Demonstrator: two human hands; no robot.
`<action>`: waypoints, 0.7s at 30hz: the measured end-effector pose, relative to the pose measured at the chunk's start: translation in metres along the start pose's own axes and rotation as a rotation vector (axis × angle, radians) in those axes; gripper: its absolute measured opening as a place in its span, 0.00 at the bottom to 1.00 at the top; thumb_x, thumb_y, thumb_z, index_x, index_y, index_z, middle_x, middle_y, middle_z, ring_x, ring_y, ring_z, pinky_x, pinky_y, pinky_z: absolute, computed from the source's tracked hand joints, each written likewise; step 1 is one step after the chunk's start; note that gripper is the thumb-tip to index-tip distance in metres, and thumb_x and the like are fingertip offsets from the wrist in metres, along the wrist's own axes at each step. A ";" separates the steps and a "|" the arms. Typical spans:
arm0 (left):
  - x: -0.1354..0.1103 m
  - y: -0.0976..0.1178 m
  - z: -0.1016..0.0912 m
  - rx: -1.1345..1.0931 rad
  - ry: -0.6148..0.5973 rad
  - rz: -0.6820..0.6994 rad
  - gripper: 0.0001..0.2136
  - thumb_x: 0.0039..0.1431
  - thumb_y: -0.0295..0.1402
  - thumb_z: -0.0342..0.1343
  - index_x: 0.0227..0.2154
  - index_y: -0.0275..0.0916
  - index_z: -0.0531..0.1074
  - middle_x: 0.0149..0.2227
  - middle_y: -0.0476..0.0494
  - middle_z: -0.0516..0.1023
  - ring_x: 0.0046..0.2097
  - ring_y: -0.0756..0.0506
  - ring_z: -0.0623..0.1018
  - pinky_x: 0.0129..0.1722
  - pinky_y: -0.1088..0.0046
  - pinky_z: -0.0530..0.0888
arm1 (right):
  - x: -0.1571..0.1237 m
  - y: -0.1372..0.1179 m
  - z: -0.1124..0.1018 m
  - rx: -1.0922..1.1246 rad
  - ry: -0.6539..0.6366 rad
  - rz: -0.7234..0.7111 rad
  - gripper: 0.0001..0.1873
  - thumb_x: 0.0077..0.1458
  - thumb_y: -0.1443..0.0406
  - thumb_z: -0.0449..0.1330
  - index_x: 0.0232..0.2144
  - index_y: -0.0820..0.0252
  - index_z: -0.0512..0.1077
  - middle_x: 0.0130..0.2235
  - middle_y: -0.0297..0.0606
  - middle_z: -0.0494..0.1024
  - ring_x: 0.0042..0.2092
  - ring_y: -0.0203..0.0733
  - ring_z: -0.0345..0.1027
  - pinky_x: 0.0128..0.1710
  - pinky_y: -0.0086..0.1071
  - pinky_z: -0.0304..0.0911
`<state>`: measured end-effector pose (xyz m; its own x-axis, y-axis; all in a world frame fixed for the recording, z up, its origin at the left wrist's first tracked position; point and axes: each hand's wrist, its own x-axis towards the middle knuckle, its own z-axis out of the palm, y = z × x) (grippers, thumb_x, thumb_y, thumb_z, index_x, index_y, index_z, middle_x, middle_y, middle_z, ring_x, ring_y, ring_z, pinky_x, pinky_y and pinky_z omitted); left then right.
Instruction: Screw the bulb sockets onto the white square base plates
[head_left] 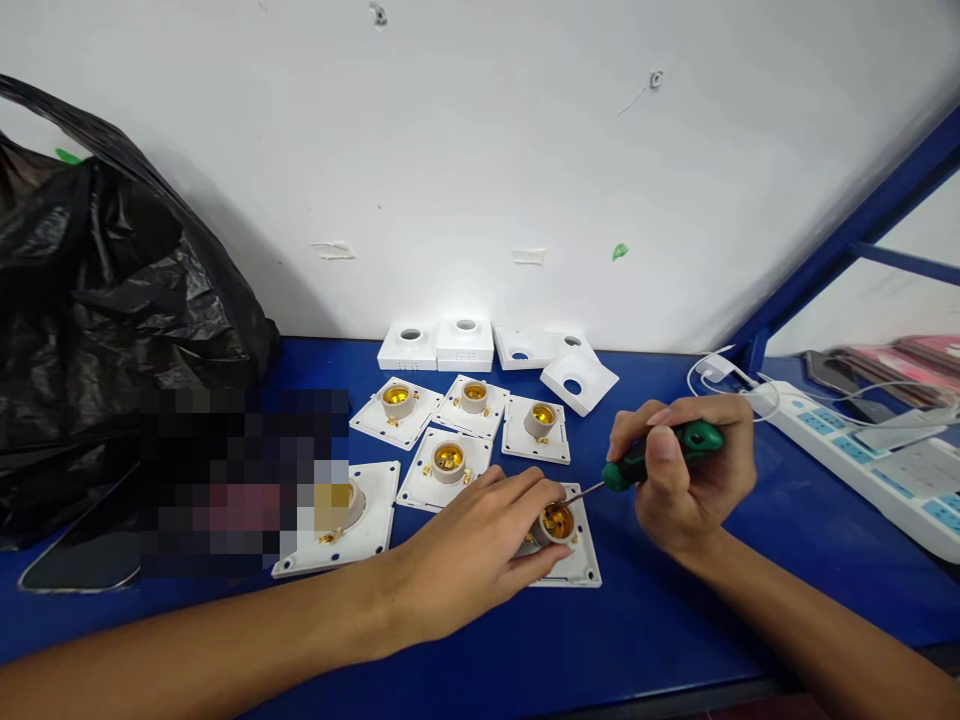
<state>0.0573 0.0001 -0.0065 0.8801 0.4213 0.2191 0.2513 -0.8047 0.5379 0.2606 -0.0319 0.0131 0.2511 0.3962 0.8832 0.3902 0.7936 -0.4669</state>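
My left hand (502,530) is wrapped around the raised socket of a white lamp holder base (585,565), which lies flat near the table's front. In my right hand (686,480) is a screwdriver (660,455) with a green and black handle, gripped by closed fingers. Its thin shaft slants down to the left, and the tip meets the rim area of the brass-lined socket; the exact contact point is hidden. Behind my left hand sit several similar bases with brass-lined sockets, among them one lamp holder base (448,465) close to my fingers.
White square covers (465,350) with round holes stand along the wall. A black plastic bag (112,290) fills the left side, with a dark flat device (82,550) below it. On the right lie a power strip (847,455) with cables and a blue metal frame (847,230).
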 end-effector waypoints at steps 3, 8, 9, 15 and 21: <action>0.000 0.000 0.001 0.007 0.006 0.003 0.14 0.71 0.39 0.60 0.54 0.42 0.68 0.47 0.46 0.77 0.47 0.38 0.75 0.47 0.58 0.75 | 0.001 -0.001 0.000 0.016 0.008 -0.034 0.05 0.64 0.66 0.63 0.39 0.57 0.68 0.26 0.26 0.69 0.20 0.33 0.68 0.17 0.30 0.64; 0.000 -0.001 0.002 0.020 0.019 0.015 0.14 0.70 0.39 0.60 0.54 0.42 0.68 0.47 0.46 0.77 0.47 0.38 0.76 0.47 0.59 0.76 | 0.002 -0.002 -0.003 0.020 0.014 -0.073 0.05 0.64 0.65 0.63 0.39 0.58 0.70 0.27 0.26 0.70 0.20 0.34 0.69 0.17 0.30 0.63; 0.000 -0.001 0.002 0.019 0.021 0.014 0.14 0.70 0.39 0.60 0.54 0.42 0.68 0.47 0.46 0.77 0.46 0.39 0.76 0.47 0.59 0.76 | 0.001 -0.003 -0.003 0.021 0.014 -0.083 0.05 0.64 0.66 0.64 0.40 0.58 0.70 0.27 0.27 0.70 0.20 0.34 0.70 0.17 0.30 0.62; 0.000 -0.002 0.003 0.023 0.033 0.022 0.16 0.70 0.39 0.61 0.55 0.41 0.67 0.48 0.45 0.78 0.48 0.38 0.76 0.49 0.58 0.76 | -0.003 -0.005 -0.004 0.037 -0.008 -0.135 0.06 0.63 0.68 0.64 0.42 0.59 0.72 0.32 0.29 0.68 0.22 0.35 0.72 0.16 0.33 0.61; 0.000 -0.003 0.003 0.030 0.036 0.021 0.16 0.70 0.39 0.61 0.55 0.41 0.68 0.47 0.45 0.78 0.47 0.39 0.77 0.49 0.59 0.76 | -0.005 -0.006 -0.004 0.063 -0.036 -0.120 0.05 0.63 0.68 0.63 0.42 0.60 0.72 0.30 0.29 0.68 0.21 0.35 0.71 0.16 0.34 0.60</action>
<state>0.0578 0.0010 -0.0101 0.8705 0.4181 0.2596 0.2452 -0.8258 0.5078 0.2604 -0.0399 0.0116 0.1731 0.3121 0.9341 0.3592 0.8631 -0.3549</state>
